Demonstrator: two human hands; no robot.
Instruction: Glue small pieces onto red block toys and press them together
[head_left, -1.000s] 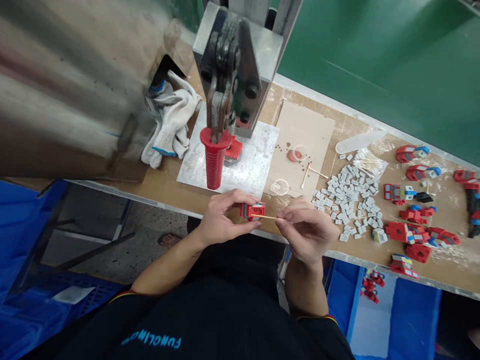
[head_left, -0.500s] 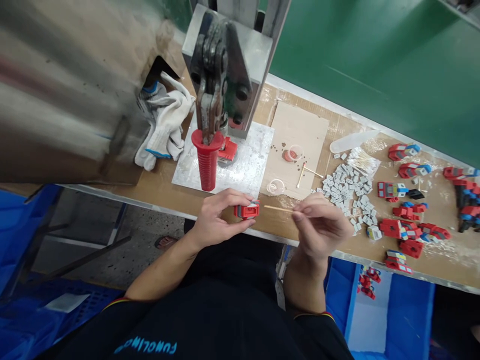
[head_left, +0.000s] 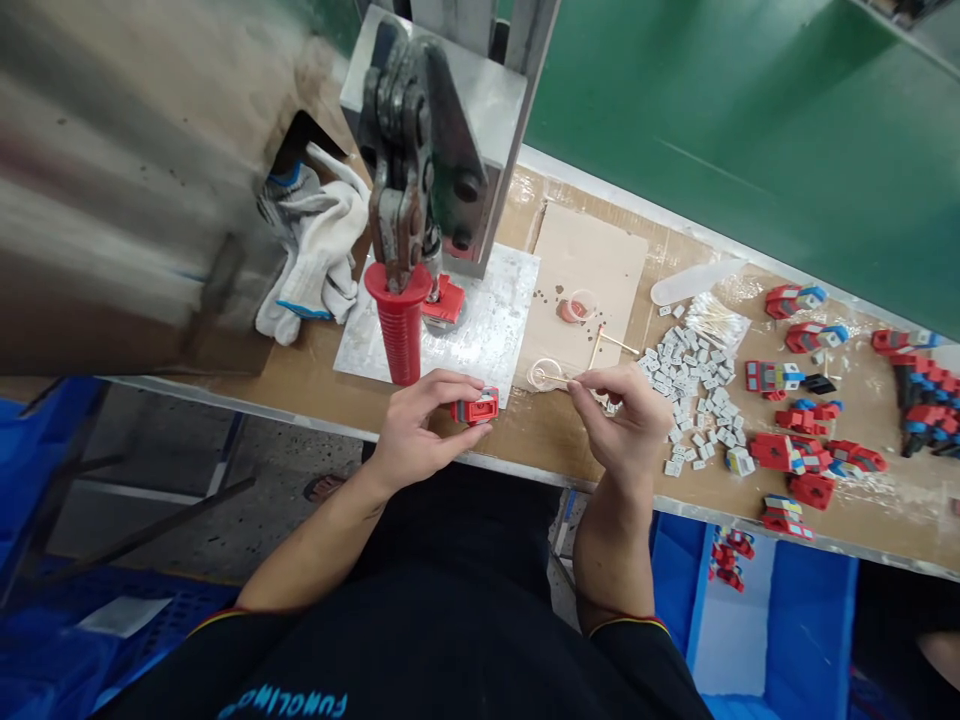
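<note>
So a small red part [head_left: 484,406] is gripped by the left fingers [head_left: 452,379], pinched between thumb and the fingers above, with its recessed face turned toward the right hand. A thin stick [head_left: 556,379] is pinched by the right fingers [head_left: 590,407], its far end held over or against a clear ring-like thing [head_left: 529,371] just beyond them. Whether the two actually touch can't be told.

Biggest worry, imo: the stick is held by one end only, so it could be rolled or tipped if the pinch is loosened, and the ring could get nudged. Beyond the right fingers, a small clear cup [head_left: 597,304] with reddish stuff is set on stained cardboard [head_left: 585,240]; it could be knocked over by a careless knuckle if the hand is swung that way. Two crossed sticks [head_left: 616,343] are laid near there too, easily snagged.

Past the right fingers, loose grey tiles [head_left: 682,375] could be scattered by a sleeve or wrist. The red part is held right by the near edge of the bench [head_left: 551,430], so if it's squeezed crookedly, it could be dropped to the floor.
</note>
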